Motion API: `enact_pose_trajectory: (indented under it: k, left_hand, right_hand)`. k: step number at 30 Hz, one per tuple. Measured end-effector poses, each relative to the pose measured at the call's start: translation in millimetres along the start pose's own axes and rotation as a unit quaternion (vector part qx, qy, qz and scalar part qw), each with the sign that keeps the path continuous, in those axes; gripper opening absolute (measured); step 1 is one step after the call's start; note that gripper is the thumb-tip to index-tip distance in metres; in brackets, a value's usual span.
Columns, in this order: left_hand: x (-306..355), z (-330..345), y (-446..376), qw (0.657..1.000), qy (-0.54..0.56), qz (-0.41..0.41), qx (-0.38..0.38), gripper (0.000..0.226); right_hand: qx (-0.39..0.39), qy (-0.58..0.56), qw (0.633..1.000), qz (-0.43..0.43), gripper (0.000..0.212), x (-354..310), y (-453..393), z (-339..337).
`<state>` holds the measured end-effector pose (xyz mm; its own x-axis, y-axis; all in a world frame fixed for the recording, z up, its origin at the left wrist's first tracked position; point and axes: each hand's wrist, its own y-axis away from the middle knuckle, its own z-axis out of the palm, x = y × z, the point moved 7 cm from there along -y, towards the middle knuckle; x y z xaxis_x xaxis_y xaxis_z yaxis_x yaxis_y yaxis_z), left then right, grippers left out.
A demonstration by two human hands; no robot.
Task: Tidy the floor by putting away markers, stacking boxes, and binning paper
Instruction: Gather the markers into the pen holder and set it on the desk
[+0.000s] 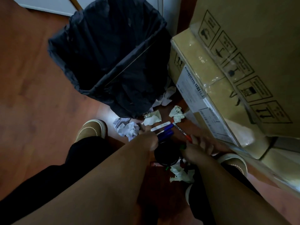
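The left hand (150, 140) grips blue markers (165, 130) and the right hand (198, 147) pinches an orange one (182, 132), seemingly above a dark cup (165, 157), while crumpled paper (177, 114) lies unbinned beside the bin (90, 46).

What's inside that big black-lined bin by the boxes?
The bin shows only its dark liner; no paper is visible inside, though its depths are too dark to judge. Crumpled paper lies outside on the floor.

Floor (37, 75) glossy wood laminate; bin liner (110, 51) matt black plastic; boxes (243, 38) matt cardboard w/ shiny tape; crumpled paper (177, 113).
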<state>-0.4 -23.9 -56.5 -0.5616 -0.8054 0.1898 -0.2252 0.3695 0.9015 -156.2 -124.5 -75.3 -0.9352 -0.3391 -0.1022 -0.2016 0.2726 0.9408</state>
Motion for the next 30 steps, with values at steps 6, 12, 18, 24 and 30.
enact_pose_trajectory:
  k: [6,12,18,24,30]
  left_hand:
    - [2,-12,6,0.991,-0.098,0.041,0.08,0.04]
    - [-11,-47,54,0.981,-0.003,0.077,0.179,0.026]
    - [-19,-53,115,0.936,0.132,0.108,0.307,0.016]
    - [-11,-36,140,0.921,0.199,0.121,0.312,0.011]
    - [1,-10,133,0.953,0.145,0.138,0.225,0.027]
  right_hand:
    - [0.131,0.035,0.989,-0.065,0.043,7,3,-16]
    - [0.294,-0.095,0.938,-0.156,0.02,22,55,-46]
    - [0.298,-0.383,0.867,-0.111,0.011,32,108,-25]
    - [0.215,-0.332,0.908,-0.138,0.009,19,131,7]
    - [0.2,-0.219,0.944,-0.143,0.022,3,131,6]
